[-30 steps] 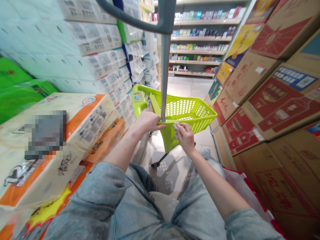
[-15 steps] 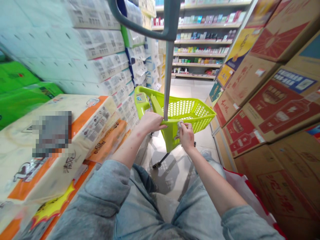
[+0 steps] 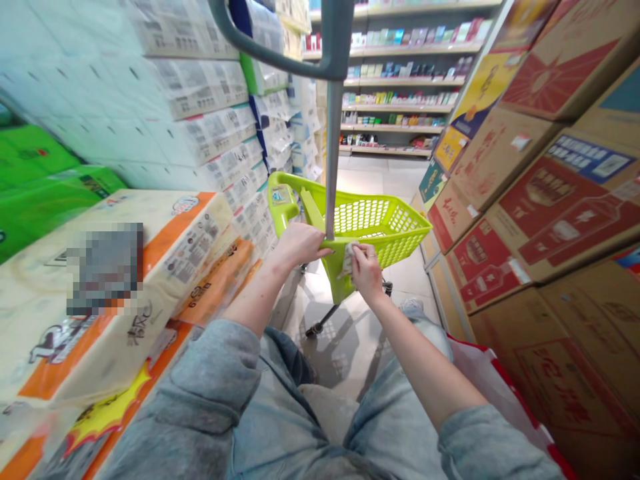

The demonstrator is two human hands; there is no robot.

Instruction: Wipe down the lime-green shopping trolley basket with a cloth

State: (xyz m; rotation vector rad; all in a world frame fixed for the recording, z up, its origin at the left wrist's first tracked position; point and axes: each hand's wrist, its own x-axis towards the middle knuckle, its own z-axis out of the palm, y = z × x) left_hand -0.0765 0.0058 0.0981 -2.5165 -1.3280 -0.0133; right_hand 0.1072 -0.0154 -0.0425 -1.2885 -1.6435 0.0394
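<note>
A lime-green shopping cart basket (image 3: 400, 243) with perforated walls stands in front of me, tilted away to the right. My left hand (image 3: 303, 244) is closed over its near rim, right by the grey metal pole (image 3: 332, 160). In my right hand (image 3: 367, 270), which wears a ring, a small crumpled white tissue (image 3: 349, 259) is pinched between thumb and fingers. That tissue presses against the outside of the basket's near end panel (image 3: 336, 273). A grey loop handle (image 3: 280, 61) tops the pole. Part of the tissue is hidden by my fingers.
Stacked tissue packs (image 3: 200, 87) rise on the left, with an orange-and-white pack (image 3: 170, 267) close to my left arm. Cardboard cartons (image 3: 555, 193) wall the right side. Shelves of small products (image 3: 400, 87) stand across the aisle's end. A caster (image 3: 314, 329) rests on the tiled floor.
My right hand and the tissue have shifted slightly left along the end panel. My left hand stays on the rim. The pole and handle appear a little further left.
</note>
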